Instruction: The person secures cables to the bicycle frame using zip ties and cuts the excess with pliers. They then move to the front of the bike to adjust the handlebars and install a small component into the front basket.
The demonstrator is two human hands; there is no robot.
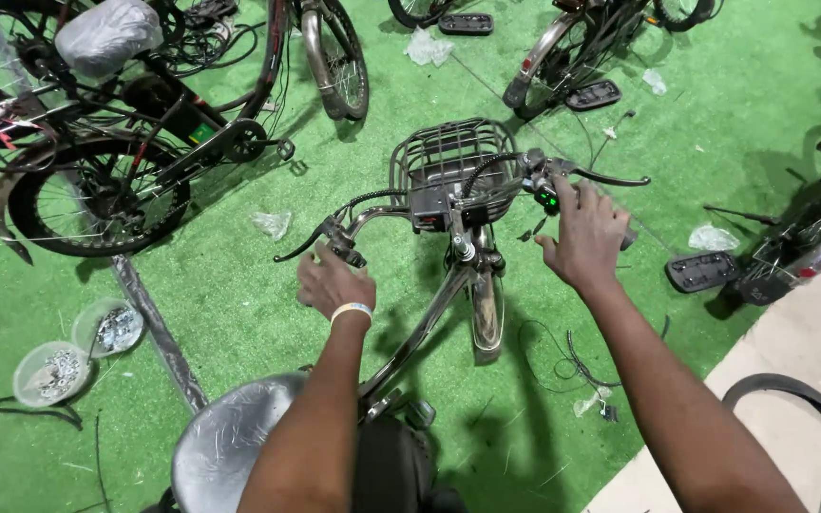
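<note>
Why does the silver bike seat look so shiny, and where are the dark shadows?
Head view: the plastic-wrapped silver saddle catches overhead light as white glare; dark shadows fall on the green artificial turf right of the bicycles; the left hand and right hand look sharp, while straight lines bend near the picture's edges.

Green turf floor — bright, littered

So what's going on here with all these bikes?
A person stands over a bicycle on green matting, looking down at it. The left hand grips the left end of the handlebar by its brake lever. The right hand rests on the right grip, beside a small lit green display. A wire basket sits at the front. Two bowls of small metal parts lie on the floor to the left, with other bicycles parked around.
</note>
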